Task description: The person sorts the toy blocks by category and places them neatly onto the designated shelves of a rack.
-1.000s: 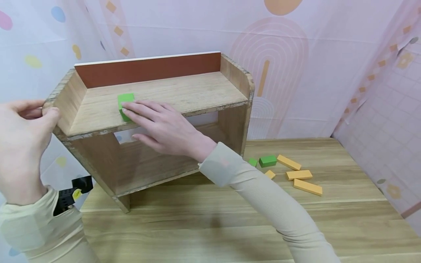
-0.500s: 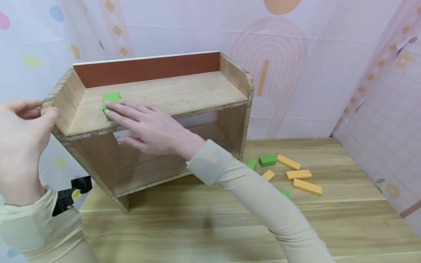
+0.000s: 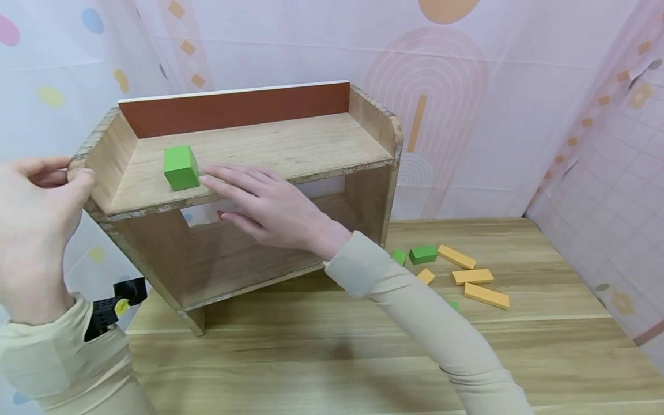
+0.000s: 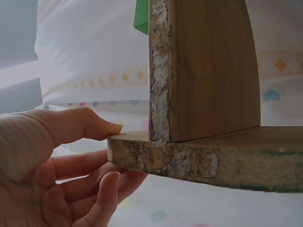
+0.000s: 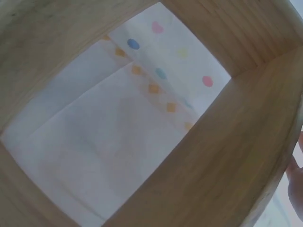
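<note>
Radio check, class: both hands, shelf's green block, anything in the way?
Left hand pinching left side panel. Right hand beside green block, contact unclear. Block on top board, nothing between it and panel.

A little corner with cloth walls, a bit like a playroom.

Pale pink-and-white cloth (image 3: 311,49) hangs right in front of me and down the right side, and I can see its creases. It has a big rainbow shape (image 3: 448,75), coloured dots and small orange diamonds. The table (image 3: 290,369) looks like wood. On it are a small wooden shelf (image 3: 264,138), green blocks (image 3: 422,254) and yellow blocks (image 3: 471,276). I can't tell if it's a home or a school.
</note>
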Demonstrator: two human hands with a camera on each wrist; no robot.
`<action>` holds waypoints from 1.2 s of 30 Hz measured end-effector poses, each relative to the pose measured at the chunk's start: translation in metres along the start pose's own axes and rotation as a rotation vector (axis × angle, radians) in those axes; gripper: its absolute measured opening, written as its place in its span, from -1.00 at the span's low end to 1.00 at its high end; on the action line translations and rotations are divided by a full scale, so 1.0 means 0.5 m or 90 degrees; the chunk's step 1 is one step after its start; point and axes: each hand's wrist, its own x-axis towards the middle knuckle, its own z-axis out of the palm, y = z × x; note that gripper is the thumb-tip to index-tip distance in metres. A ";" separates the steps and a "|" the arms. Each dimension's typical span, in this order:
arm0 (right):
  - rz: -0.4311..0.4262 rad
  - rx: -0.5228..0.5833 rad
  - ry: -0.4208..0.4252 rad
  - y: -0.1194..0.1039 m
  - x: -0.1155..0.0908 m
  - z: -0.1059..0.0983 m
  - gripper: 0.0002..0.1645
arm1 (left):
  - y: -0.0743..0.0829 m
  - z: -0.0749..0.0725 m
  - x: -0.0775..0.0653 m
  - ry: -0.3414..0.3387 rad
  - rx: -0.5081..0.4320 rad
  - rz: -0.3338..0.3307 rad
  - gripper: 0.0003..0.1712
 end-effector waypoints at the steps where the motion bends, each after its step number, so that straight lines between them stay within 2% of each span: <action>1: 0.000 0.008 0.016 0.004 -0.009 0.000 -0.42 | 0.000 0.000 -0.001 0.001 0.001 0.000 -0.36; 7: -0.016 0.033 0.104 0.030 -0.069 -0.002 -0.48 | 0.003 -0.001 -0.004 0.004 0.010 -0.002 -0.36; 12: -0.036 0.041 0.178 0.050 -0.125 -0.001 -0.53 | 0.003 -0.004 -0.001 -0.003 -0.006 0.007 -0.37; 18: -0.031 0.060 0.214 0.073 -0.196 0.010 -0.56 | 0.005 -0.005 -0.006 0.001 -0.005 0.020 -0.37; 22: 0.006 0.092 0.210 0.089 -0.253 0.021 -0.60 | 0.005 -0.006 -0.006 -0.007 -0.009 0.013 -0.37; 29: 0.079 0.129 0.174 0.117 -0.363 0.038 -0.64 | 0.003 -0.004 -0.004 0.001 0.004 0.008 -0.36; 36: 0.218 0.187 0.088 0.125 -0.473 0.040 -0.57 | 0.003 -0.004 0.000 -0.004 0.008 0.001 -0.36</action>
